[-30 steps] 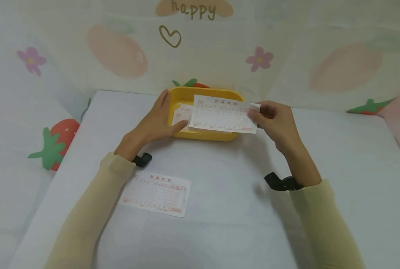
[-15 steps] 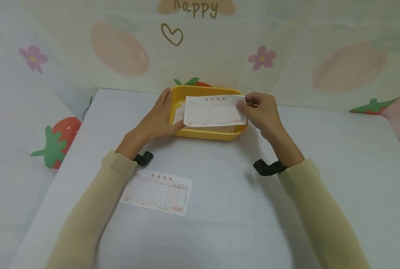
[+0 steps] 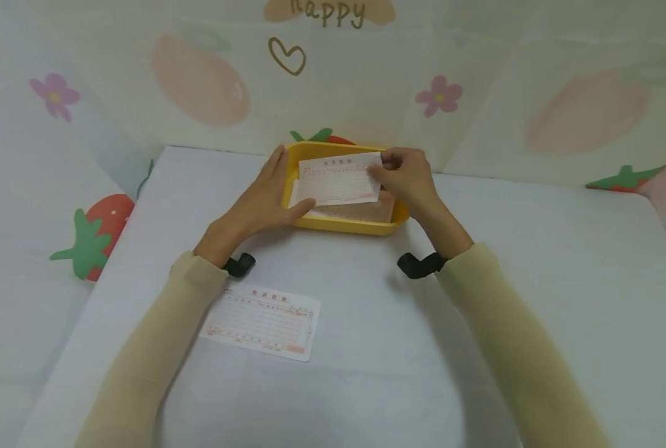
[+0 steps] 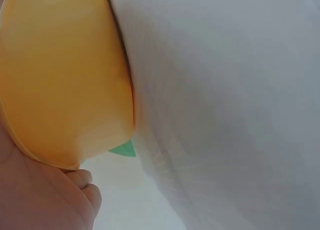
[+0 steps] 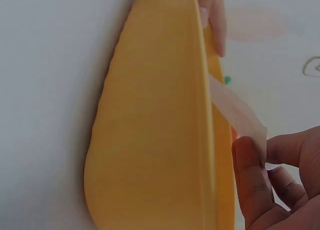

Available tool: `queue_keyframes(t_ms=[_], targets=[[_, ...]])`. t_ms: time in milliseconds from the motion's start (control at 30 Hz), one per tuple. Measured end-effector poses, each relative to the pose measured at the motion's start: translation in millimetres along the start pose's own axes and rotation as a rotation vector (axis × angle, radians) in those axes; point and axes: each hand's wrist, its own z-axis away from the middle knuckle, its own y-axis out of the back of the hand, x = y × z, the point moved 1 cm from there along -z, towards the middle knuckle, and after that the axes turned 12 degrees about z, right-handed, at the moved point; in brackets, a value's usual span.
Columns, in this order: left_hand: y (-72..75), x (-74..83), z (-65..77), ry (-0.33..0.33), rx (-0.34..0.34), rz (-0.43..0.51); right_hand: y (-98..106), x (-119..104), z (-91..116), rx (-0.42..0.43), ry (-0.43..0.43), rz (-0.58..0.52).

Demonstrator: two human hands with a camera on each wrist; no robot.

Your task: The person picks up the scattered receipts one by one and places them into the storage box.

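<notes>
A yellow plastic tray (image 3: 360, 228) stands at the table's back edge. My left hand (image 3: 253, 202) holds its left end, thumb over the near rim and fingers reaching to the far corner. Between the thumb and fingers of my right hand (image 3: 411, 180) is the right edge of a white receipt slip (image 3: 338, 182) with red print. The slip is tilted over the tray; the right wrist view shows it sloping down past the rim, its lower end hidden. More slips (image 3: 355, 212) lie in the tray, partly covered. Another receipt slip (image 3: 262, 322) lies flat on the table near my left forearm.
The white-covered table (image 3: 377, 348) reaches back to a patterned cloth backdrop (image 3: 360, 74) just behind the tray. A dark wrist camera (image 3: 419, 266) sits under my right wrist, with another one (image 3: 240, 266) at the left wrist.
My right hand has moved left and slightly back, bringing the receipt slip from the tray's right side over its middle. My left hand, the tray and the slip on the table have stayed put.
</notes>
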Motion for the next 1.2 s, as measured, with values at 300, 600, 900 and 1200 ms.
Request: queue_keyframes(t_ms=[300,600,900,1200], targets=[[2.8,5.0,2.1,-0.063,0.037,-0.03,-20.7,-14.3,-0.9,0.006,0.117,0.186],[0.3,5.0,3.2,-0.073,0.031,-0.051,-18.5,-13.4,16.4,0.033,0.267,0.244],[-2.7,5.1,1.1,-0.097,0.053,-0.024,-19.9,-6.8,67.4,0.192,0.471,0.128],[-0.3,6.0,2.2,-0.06,0.057,-0.021,-42.1,3.5,124.4,0.092,0.607,0.057]])
